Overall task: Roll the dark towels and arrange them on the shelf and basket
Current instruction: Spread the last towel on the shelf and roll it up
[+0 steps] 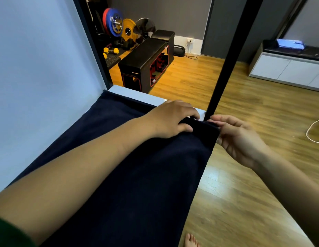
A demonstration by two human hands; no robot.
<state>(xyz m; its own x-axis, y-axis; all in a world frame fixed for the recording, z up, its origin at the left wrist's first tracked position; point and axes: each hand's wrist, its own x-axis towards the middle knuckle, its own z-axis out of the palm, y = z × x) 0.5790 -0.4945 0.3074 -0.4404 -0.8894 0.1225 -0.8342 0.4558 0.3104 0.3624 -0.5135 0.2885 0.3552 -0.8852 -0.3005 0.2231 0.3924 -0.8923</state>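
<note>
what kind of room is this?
Probably a home gym: coloured weight plates and yellow dumbbells at the back beside a black bench, on wood flooring with a low white cabinet.

A wooden floor (244,104) fills the room. Colourful weight plates (113,21) lean at the far wall, with yellow dumbbells (111,50) below and a black bench (142,59) nearby. At right are a white cabinet (287,68) and a white cord (313,132).

Home workout room, coloured weight plates (113,22) stacked upright in the corner, yellow dumbbells (111,50) on a mat, black padded bench (146,59), wood-plank floor (244,175), low white cabinet (287,68) (dark cushion on top)
</note>
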